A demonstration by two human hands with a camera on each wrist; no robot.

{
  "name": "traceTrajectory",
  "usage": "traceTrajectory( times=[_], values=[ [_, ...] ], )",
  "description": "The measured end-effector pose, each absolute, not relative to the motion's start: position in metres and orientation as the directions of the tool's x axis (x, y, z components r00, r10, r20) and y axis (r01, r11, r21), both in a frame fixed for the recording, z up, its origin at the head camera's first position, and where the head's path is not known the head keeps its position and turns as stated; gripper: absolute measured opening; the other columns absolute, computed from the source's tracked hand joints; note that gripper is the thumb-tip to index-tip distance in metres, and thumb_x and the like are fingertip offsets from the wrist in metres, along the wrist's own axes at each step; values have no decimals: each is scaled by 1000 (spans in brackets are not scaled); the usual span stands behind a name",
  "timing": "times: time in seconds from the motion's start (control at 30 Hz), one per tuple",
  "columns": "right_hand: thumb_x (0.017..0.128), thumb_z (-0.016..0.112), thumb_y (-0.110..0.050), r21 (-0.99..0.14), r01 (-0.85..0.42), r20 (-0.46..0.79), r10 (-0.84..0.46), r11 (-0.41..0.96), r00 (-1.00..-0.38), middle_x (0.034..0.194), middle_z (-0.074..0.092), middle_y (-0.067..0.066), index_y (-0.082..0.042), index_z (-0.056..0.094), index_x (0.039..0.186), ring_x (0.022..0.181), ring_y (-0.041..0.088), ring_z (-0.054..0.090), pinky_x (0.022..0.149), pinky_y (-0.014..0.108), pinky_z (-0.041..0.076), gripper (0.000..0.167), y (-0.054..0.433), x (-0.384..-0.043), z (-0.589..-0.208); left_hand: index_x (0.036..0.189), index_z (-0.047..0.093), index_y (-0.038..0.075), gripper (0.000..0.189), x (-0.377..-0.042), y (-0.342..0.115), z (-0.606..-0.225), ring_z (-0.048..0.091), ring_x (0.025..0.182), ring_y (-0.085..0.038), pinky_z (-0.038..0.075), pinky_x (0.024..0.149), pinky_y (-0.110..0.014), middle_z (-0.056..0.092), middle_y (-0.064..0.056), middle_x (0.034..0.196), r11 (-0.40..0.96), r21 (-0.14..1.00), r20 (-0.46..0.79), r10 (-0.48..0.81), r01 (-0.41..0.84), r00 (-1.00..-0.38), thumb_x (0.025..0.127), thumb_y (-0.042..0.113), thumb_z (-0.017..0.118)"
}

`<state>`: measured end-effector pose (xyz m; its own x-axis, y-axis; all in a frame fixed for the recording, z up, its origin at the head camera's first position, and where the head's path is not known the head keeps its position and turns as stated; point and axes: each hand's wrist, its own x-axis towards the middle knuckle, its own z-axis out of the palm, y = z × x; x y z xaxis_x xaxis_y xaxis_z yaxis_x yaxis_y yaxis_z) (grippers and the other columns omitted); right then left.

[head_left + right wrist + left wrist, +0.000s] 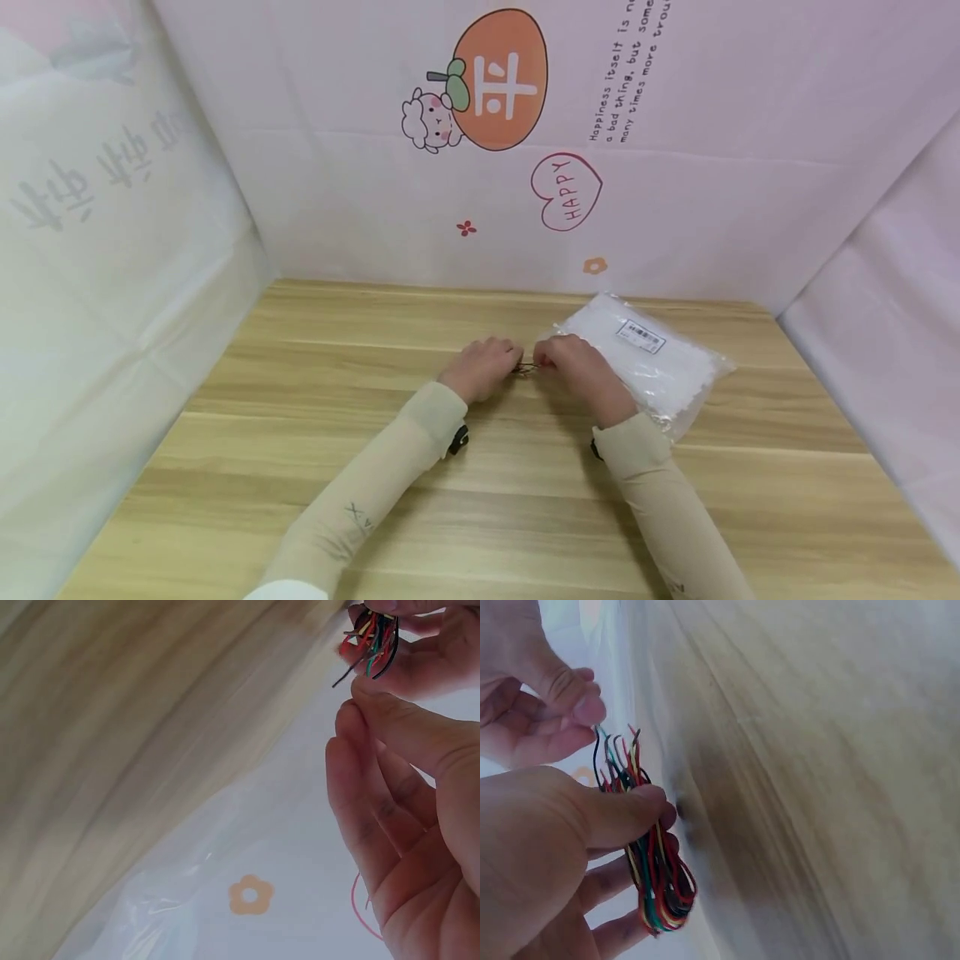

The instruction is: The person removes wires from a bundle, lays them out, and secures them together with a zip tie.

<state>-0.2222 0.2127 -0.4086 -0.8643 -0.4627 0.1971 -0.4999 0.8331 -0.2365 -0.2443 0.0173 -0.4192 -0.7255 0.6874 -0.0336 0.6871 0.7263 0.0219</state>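
Observation:
A folded bundle of thin coloured wires [660,877], red, black, yellow and green, is in my left hand [482,369]. The left thumb [634,810] presses across the bundle against the fingers, and loose wire ends fan out past it. My right hand [585,375] is close beside, its thumb [589,709] and forefinger pinched together at the tip of one dark wire [596,754]. In the right wrist view the bundle's cut ends [371,645] splay just above the right fingertips [349,716]. The palm hides part of the bundle in the head view.
A clear plastic bag [637,358] with white contents and a barcode label lies at the right hand, partly under that forearm. The wood-grain table [480,517] meets a printed white cloth backdrop [337,192] at the back, with cloth at both sides.

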Motion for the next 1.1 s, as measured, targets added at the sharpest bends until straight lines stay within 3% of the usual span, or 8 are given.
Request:
traceTrajectory(
  times=[0.27,0.47,0.6,0.83,1.0,1.1],
  values=[
    [88,83,-1,-278,-499,260,-436,821,-862,92,79,8,-5,77,94,85,22,74,77,39,61,10,210,-217,-403,137,57,9,37,-236,14,-416,66,99,-21,59,85,-33,62,-9,123,731,21,-77,682,682,-728,103,14,69],
    [87,84,-2,-306,-489,281,-413,817,-866,95,80,11,-3,77,100,87,24,77,79,39,63,15,208,-214,-402,143,53,5,46,-231,13,-414,68,115,-24,58,99,-34,67,-11,132,748,50,-84,664,662,-743,101,12,70],
    [87,84,-3,-321,-482,285,-403,815,-870,94,80,10,-3,76,98,86,23,76,78,39,63,14,206,-212,-403,140,54,3,39,-228,12,-412,68,115,-26,58,98,-36,69,-12,129,768,69,-81,640,636,-764,103,9,64],
    [88,84,-6,-243,-516,273,-453,821,-849,84,74,3,-9,75,89,78,16,68,73,34,59,10,197,-206,-399,119,58,6,16,-222,7,-414,64,92,-20,56,80,-33,67,-7,105,785,111,-51,617,609,-786,105,16,57],
    [90,82,-4,-228,-544,244,-494,807,-835,87,73,4,-8,76,90,80,16,67,74,33,59,7,189,-201,-395,109,60,11,31,-218,3,-416,54,73,-15,45,60,-29,58,-1,85,798,77,-9,599,597,-800,111,40,52],
    [90,81,-5,-223,-576,250,-525,787,-814,90,73,4,-8,76,90,82,17,68,74,32,59,6,185,-198,-394,100,62,14,33,-217,2,-417,52,69,-15,42,56,-29,56,1,79,803,69,4,594,592,-805,111,43,52]
  ],
)
